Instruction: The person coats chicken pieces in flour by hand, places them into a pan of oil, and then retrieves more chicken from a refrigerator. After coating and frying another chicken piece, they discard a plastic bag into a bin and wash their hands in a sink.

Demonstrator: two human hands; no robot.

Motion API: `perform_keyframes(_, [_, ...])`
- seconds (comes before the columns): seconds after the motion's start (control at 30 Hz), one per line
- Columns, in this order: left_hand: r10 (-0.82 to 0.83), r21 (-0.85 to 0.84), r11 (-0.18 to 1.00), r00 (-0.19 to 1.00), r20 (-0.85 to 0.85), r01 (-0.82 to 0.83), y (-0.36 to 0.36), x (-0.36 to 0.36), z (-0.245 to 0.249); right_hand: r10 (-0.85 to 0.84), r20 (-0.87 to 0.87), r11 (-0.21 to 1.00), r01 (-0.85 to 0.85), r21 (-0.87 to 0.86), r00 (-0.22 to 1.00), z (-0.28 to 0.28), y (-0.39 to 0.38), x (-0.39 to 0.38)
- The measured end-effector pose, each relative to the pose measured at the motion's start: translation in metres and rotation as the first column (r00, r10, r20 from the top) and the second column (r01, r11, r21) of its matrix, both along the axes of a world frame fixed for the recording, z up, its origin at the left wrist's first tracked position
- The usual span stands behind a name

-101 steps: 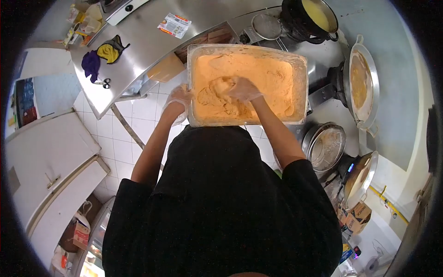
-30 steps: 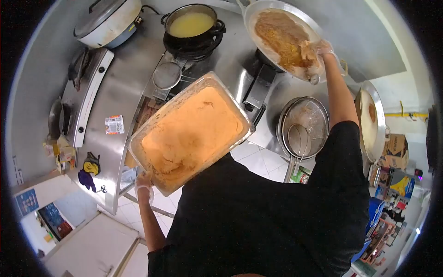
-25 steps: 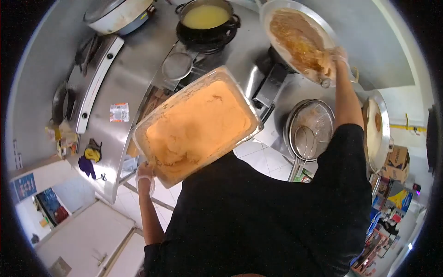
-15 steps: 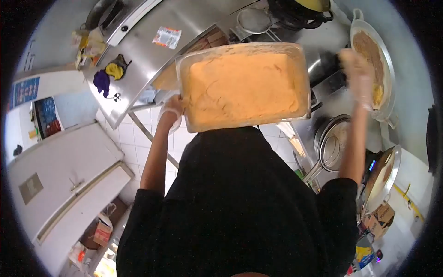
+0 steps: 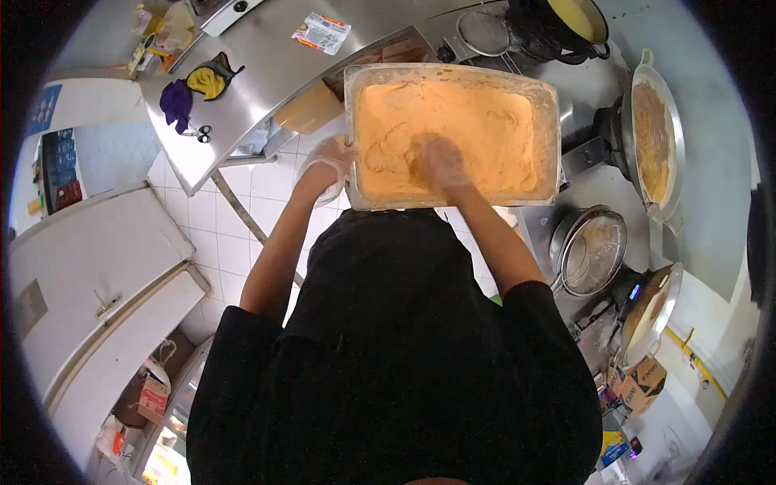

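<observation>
A large clear plastic tub of orange powder sits in front of my body. My left hand, in a loose clear plastic glove, is closed on the tub's left rim. My right hand, also gloved in clear plastic, is down in the powder left of the tub's middle. Its fingers are hidden, with a darker brownish patch beside them, and I cannot tell what they hold.
Right of the tub stands a wide pan with brown food in it. Nearby are a mesh strainer, another pan and a black pot. A steel counter at left holds scissors, cloths and a packet.
My right hand has moved left from over the wide pan into the orange powder. My left hand stays on the tub's rim. The whole view has shifted slightly.
</observation>
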State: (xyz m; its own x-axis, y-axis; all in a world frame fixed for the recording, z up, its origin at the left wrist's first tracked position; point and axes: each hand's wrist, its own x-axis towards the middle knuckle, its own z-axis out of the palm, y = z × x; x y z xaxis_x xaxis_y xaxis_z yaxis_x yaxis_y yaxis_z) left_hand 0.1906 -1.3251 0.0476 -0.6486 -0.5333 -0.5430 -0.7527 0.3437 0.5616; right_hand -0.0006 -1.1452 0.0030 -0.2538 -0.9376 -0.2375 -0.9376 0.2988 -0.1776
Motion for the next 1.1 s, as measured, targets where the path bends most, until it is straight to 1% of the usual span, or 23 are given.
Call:
perform_keyframes(0.03, [-0.014, 0.009, 1.0, 0.999, -0.033, 0.014, -0.001, 0.002, -0.002, -0.198, 0.097, 0.979, 0.192, 0.067, 0.975, 0.012, -0.002, -0.011])
perform_keyframes(0.07, [-0.029, 0.017, 0.999, 0.997, -0.066, 0.03, -0.001, 0.004, -0.004, -0.393, 0.176, 0.917, 0.37, 0.15, 0.903, 0.02, -0.003, -0.019])
perform_keyframes(0.1, [-0.027, 0.021, 0.999, 0.997, -0.071, 0.028, 0.0, 0.004, -0.004, -0.391, 0.171, 0.917, 0.368, 0.152, 0.904, 0.016, -0.002, -0.025])
perform_keyframes(0.17, [0.031, -0.008, 0.999, 0.998, -0.061, -0.032, 0.001, 0.001, -0.002, -0.497, 0.151, 0.863, 0.505, -0.02, 0.855, 0.003, 0.0, -0.034])
perform_keyframes(0.2, [0.037, -0.004, 0.999, 0.997, -0.065, -0.037, 0.001, 0.001, 0.002, -0.493, 0.146, 0.865, 0.501, -0.018, 0.858, 0.011, 0.004, -0.034])
perform_keyframes(0.27, [0.014, -0.018, 1.0, 0.999, -0.035, -0.015, 0.0, 0.0, 0.008, -0.38, 0.366, 0.925, 0.351, 0.145, 0.85, 0.034, 0.011, -0.034])
perform_keyframes(0.3, [0.02, -0.015, 1.0, 0.999, -0.039, -0.02, 0.001, 0.0, 0.007, -0.376, 0.362, 0.927, 0.346, 0.146, 0.853, 0.025, 0.017, -0.039])
perform_keyframes(0.37, [0.068, 0.012, 0.998, 0.995, -0.077, -0.067, 0.002, 0.002, 0.004, -0.38, 0.247, 0.918, 0.396, -0.013, 0.891, -0.005, 0.026, -0.052])
perform_keyframes(0.4, [0.075, 0.013, 0.997, 0.994, -0.079, -0.074, 0.002, 0.001, 0.006, -0.374, 0.245, 0.921, 0.389, -0.013, 0.894, 0.001, 0.024, -0.051])
perform_keyframes(0.47, [-0.011, -0.029, 1.0, 1.0, -0.019, 0.01, 0.0, -0.003, 0.015, -0.205, 0.286, 0.978, 0.183, 0.102, 0.936, 0.019, 0.017, -0.047])
perform_keyframes(0.5, [-0.005, -0.031, 1.0, 1.0, -0.02, 0.004, 0.0, -0.003, 0.013, -0.199, 0.286, 0.979, 0.178, 0.1, 0.937, 0.02, 0.012, -0.047])
perform_keyframes(0.57, [0.007, -0.032, 0.999, 1.0, 0.002, -0.007, -0.001, -0.003, 0.009, -0.216, 0.616, 0.97, 0.236, 0.05, 0.758, 0.022, -0.001, -0.047])
perform_keyframes(0.6, [0.011, -0.034, 0.999, 1.0, 0.003, -0.011, 0.0, -0.003, 0.013, -0.212, 0.617, 0.971, 0.233, 0.048, 0.758, 0.027, -0.009, -0.045])
perform_keyframes(0.67, [0.031, -0.028, 0.999, 1.0, 0.005, -0.031, 0.002, -0.003, 0.025, -0.373, 0.618, 0.927, 0.296, 0.229, 0.692, 0.038, -0.028, -0.04])
perform_keyframes(0.7, [0.03, -0.032, 0.999, 1.0, 0.005, -0.03, 0.002, -0.002, 0.024, -0.371, 0.62, 0.928, 0.296, 0.225, 0.691, 0.03, -0.036, -0.038])
perform_keyframes(0.77, [0.027, -0.077, 0.997, 0.998, -0.054, -0.031, 0.002, 0.0, 0.012, -0.33, 0.448, 0.944, 0.288, 0.161, 0.831, -0.01, -0.049, -0.035])
perform_keyframes(0.8, [0.024, -0.08, 0.996, 0.998, -0.055, -0.028, 0.002, 0.001, 0.001, -0.331, 0.449, 0.944, 0.291, 0.158, 0.83, -0.032, -0.054, -0.033])
perform_keyframes(0.87, [0.023, -0.076, 0.997, 1.0, -0.001, -0.023, 0.001, 0.001, -0.018, -0.398, 0.39, 0.915, 0.327, 0.237, 0.831, -0.065, -0.063, -0.026])
perform_keyframes(0.9, [0.02, -0.079, 0.997, 1.0, -0.001, -0.02, -0.001, 0.002, -0.019, -0.399, 0.391, 0.915, 0.329, 0.235, 0.829, -0.06, -0.067, -0.022])
perform_keyframes(0.97, [0.031, 0.004, 1.0, 0.999, 0.014, -0.031, -0.001, 0.002, -0.018, -0.439, 0.471, 0.888, 0.288, 0.359, 0.766, -0.036, -0.069, -0.015])
perform_keyframes(1.0, [0.027, 0.004, 1.0, 1.0, 0.013, -0.027, 0.001, 0.002, -0.015, -0.441, 0.47, 0.887, 0.292, 0.358, 0.765, -0.024, -0.069, -0.016])
perform_keyframes(1.07, [0.031, 0.002, 1.0, 0.999, -0.025, -0.031, 0.002, 0.002, -0.002, -0.451, 0.604, 0.891, 0.293, 0.347, 0.657, -0.006, -0.067, -0.017])
perform_keyframes(1.1, [0.029, 0.001, 1.0, 0.999, -0.026, -0.029, 0.003, 0.001, 0.004, -0.451, 0.604, 0.891, 0.295, 0.345, 0.657, -0.004, -0.064, -0.011])
